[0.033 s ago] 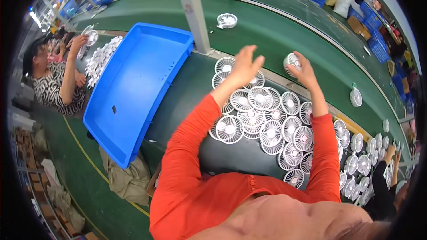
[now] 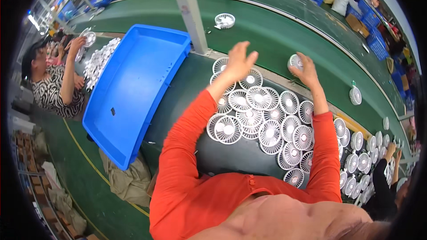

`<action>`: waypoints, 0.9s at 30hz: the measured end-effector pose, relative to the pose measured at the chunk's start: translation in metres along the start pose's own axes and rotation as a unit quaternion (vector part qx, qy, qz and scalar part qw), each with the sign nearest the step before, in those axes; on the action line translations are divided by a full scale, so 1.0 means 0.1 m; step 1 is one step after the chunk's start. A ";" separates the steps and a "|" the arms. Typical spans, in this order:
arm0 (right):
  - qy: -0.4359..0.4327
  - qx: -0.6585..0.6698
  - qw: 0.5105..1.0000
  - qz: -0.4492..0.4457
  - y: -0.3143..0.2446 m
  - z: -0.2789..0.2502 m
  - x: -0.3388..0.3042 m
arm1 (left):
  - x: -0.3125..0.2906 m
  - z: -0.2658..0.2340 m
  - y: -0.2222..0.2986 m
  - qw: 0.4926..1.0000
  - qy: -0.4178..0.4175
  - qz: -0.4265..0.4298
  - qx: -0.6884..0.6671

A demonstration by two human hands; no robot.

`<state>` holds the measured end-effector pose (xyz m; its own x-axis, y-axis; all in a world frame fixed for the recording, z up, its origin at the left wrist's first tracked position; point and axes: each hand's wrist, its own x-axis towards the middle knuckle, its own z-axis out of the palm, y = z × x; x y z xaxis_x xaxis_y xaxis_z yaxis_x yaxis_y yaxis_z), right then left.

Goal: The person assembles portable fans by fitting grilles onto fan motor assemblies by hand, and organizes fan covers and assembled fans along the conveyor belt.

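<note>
Grilles (image 2: 260, 97) cover much of the bench (image 2: 222, 157), loose and overlapping, so I'd judge plenty left. Clocking from the pile's centre: white fan pieces sit on the green belt (image 2: 267, 30) at 11 (image 2: 225, 20) and between 2 and 3 (image 2: 355, 95); looks like a few done, can't confirm. Right hand (image 2: 308, 71) is at 1 o'clock, fingers half curled against a fan head (image 2: 294, 62) over the belt; too small to tell gripped or merely touched. Left hand (image 2: 239, 64), 11 o'clock, above the grilles: fingers spread, nothing visible in them.
</note>
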<state>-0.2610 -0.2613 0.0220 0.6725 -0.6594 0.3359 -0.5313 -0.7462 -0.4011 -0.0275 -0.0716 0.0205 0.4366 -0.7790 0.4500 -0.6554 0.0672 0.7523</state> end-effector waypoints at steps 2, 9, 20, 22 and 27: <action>0.083 -0.203 0.975 0.032 0.00 0.05 -0.12 | 0.27 -0.08 -0.36 0.996 -0.009 -0.010 0.083; -0.213 0.136 0.944 -0.211 -1.23 0.15 -0.55 | 0.96 -0.07 -1.13 0.949 0.035 -0.036 0.312; -0.209 0.092 0.939 -0.255 -1.30 0.31 -0.81 | 1.28 0.21 -0.93 0.951 0.013 -0.022 0.309; -0.227 0.090 0.937 -0.251 -1.32 0.30 -0.80 | 1.31 0.20 -0.96 0.961 0.024 -0.035 0.272; -0.243 0.091 0.933 -0.250 -1.37 0.32 -0.79 | 1.27 0.27 -1.28 0.927 0.101 -0.050 0.357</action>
<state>-0.2248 -0.1044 0.0232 0.9905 -0.0811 0.1110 -0.0226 -0.8926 -0.4502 0.0953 -0.1955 -0.0320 0.5760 -0.6218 0.5307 -0.8153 -0.4842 0.3175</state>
